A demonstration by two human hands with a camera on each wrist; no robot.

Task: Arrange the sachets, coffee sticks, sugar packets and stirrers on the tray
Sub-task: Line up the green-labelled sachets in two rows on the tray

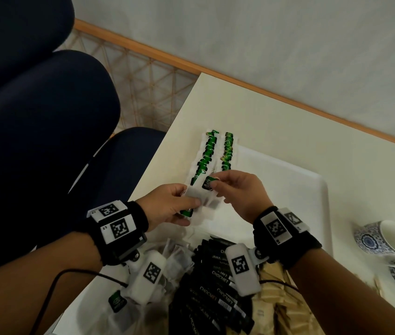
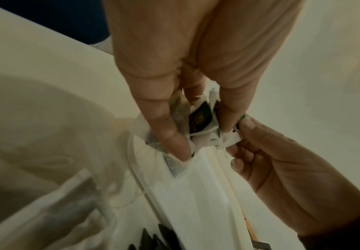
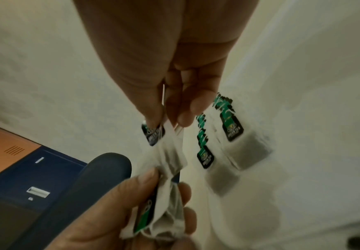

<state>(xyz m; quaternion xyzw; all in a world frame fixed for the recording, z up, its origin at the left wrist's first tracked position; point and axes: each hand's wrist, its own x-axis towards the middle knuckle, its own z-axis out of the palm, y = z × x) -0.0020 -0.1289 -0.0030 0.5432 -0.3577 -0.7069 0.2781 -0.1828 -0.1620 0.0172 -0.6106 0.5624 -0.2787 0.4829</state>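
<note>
Above the near-left part of a white rectangular plastic tray, which sits on a pale cream tabletop, both hands work on a small bunch of white paper tea-bag sachets with green-and-black tags. The left hand grips the bunch with thumb and fingers curled round it, one green tag poking out below the fingers. The right hand pinches the upper edge of one sachet between thumb and fingertips, right at its dark tag; in the right wrist view that tag shows a round emblem, but its lettering is too blurred to read. Just beyond the hands, two neat rows of the same tea sachets lie overlapped like tiles, straddling the tray's left rim, their green tags forming two stripes; the tags closest to the right wrist camera carry an oval logo and a line of white text that I cannot make out with certainty. Nearer the person, partly hidden under the wrist cameras, lies a pile of black coffee sticks printed with "CHOCMET" in pale capitals, with "BLACK" legible on one. To their left is a loose heap of more white tea sachets, and to their right a heap of tan paper packets. At the right edge of the table are blue-and-white patterned ceramic cups. A dark blue upholstered chair stands to the left of the table.
</note>
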